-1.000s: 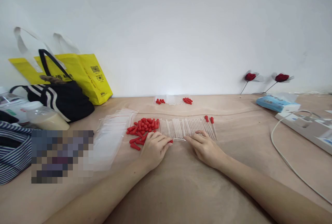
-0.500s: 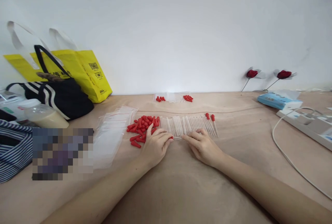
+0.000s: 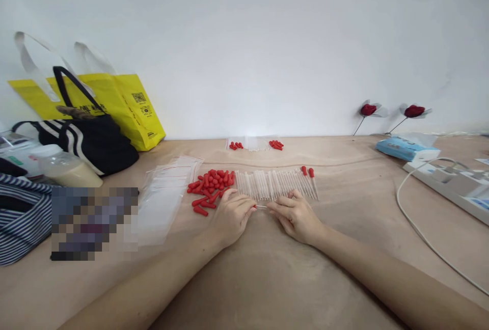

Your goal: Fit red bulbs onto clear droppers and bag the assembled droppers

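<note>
Left hand pinches red cap, right hand pinches clear tube. Two capped tubes (row's right end); rest of row bare.

table: pale tan, faint wood grain. wall: plain white. loose caps: red, uniform. row of tubes: clear, colourless. capped tubes at the row's right end: clear with red tops. single tube nearest the viewer: clear, red tip at its left end. zip bags: clear, thin red line across the top. tote: yellow, black print, white handles. handbag: black with white stripes. cloth: navy and white stripes. flowers: dark red. packet: light blue. power strip and cable: white.
</note>
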The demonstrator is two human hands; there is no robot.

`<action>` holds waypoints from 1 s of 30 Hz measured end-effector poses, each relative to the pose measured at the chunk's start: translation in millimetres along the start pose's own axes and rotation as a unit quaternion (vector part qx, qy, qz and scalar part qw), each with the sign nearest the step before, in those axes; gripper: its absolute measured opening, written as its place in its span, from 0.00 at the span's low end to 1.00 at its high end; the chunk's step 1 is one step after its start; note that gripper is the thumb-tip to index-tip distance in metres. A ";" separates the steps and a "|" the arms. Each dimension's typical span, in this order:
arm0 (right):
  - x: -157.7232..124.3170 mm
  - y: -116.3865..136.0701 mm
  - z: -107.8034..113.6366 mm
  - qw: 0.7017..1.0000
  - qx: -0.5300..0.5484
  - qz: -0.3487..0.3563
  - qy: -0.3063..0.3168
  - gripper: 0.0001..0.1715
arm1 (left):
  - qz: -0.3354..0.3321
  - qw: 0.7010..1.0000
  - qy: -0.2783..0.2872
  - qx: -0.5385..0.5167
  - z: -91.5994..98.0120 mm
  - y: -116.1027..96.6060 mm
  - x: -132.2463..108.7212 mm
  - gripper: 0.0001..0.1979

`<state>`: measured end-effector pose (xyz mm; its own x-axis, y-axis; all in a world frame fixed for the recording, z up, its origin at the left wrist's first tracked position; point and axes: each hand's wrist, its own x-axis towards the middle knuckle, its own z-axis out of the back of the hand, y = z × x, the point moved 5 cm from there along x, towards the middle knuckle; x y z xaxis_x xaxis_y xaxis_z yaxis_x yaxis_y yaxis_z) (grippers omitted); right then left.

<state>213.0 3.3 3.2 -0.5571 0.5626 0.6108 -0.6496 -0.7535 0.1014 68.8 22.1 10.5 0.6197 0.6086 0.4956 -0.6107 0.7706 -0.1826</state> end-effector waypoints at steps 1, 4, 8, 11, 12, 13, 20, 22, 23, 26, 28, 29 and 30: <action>0.3 0.1 0.0 1.000 0.003 0.001 0.002 0.13 | 0.000 1.000 0.003 -0.001 -0.1 -0.3 -0.2 0.09; 0.9 -0.5 -0.8 1.000 0.009 0.001 0.006 0.14 | -0.009 1.000 0.009 -0.004 -0.6 -1.7 -0.3 0.09; 0.9 -2.4 -1.3 1.000 0.010 -0.001 0.004 0.14 | -0.025 1.000 0.011 -0.003 -0.9 -3.9 0.1 0.09; 0.7 -1.7 -0.7 1.000 0.010 0.004 0.000 0.14 | -0.034 0.999 0.009 -0.002 -1.1 -4.5 0.6 0.09; 0.6 -1.2 -0.4 1.000 0.009 0.004 -0.001 0.14 | -0.037 0.999 0.008 -0.002 -1.1 -4.3 0.6 0.09; 0.5 -0.6 0.0 1.000 0.008 0.003 -0.004 0.14 | -0.036 0.999 0.006 -0.003 -1.2 -3.7 0.6 0.09; 0.3 -1.3 2.6 0.999 0.018 -0.033 -0.020 0.12 | 0.018 0.996 0.010 -0.088 -1.6 4.3 -0.7 0.10; 0.2 -2.8 2.7 0.999 0.023 -0.043 -0.020 0.12 | 0.031 0.992 0.008 -0.118 -0.9 5.4 -0.2 0.09; 0.2 -3.5 2.5 0.998 0.024 -0.046 -0.019 0.12 | 0.036 0.991 0.005 -0.130 -0.5 6.0 0.2 0.09; 0.2 -4.3 1.8 0.998 0.026 -0.051 -0.014 0.11 | 0.039 0.988 -0.014 -0.147 1.4 7.3 1.1 0.07; 0.4 -4.3 1.6 0.998 0.031 -0.053 -0.010 0.11 | 0.035 0.988 -0.023 -0.150 2.1 7.7 1.2 0.07; 0.5 -4.3 1.5 0.998 0.036 -0.053 -0.007 0.11 | 0.035 0.988 -0.023 -0.151 2.0 7.9 1.2 0.07; 0.6 -4.2 1.4 0.998 0.042 -0.054 -0.005 0.11 | 0.038 0.988 -0.019 -0.151 1.7 8.1 1.2 0.08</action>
<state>216.1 6.3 4.3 -0.4814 0.6384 0.6006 -0.6593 -0.7153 0.2319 63.8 28.8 11.1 0.5556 0.6630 0.5018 -0.4760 0.7485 -0.4617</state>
